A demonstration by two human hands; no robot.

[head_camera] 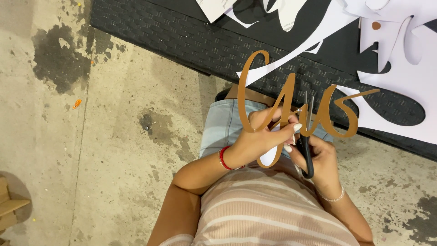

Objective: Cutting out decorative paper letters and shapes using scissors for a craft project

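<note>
A brown paper cut-out of looping script letters point(291, 98) hangs over my lap. My left hand point(264, 134) pinches its lower middle part, thumb and fingers closed on the strip. My right hand point(321, 157) grips black-handled scissors point(307, 146), whose blades point up and meet the cut-out near its centre. A red bracelet circles my left wrist, and a thin pale one my right wrist.
A black woven table point(191, 43) stands ahead, strewn with white paper offcuts point(400, 68). Stained concrete floor point(114, 136) spreads to the left and below. A wooden piece point(9, 205) sits at the left edge. An orange scrap point(77, 104) lies on the floor.
</note>
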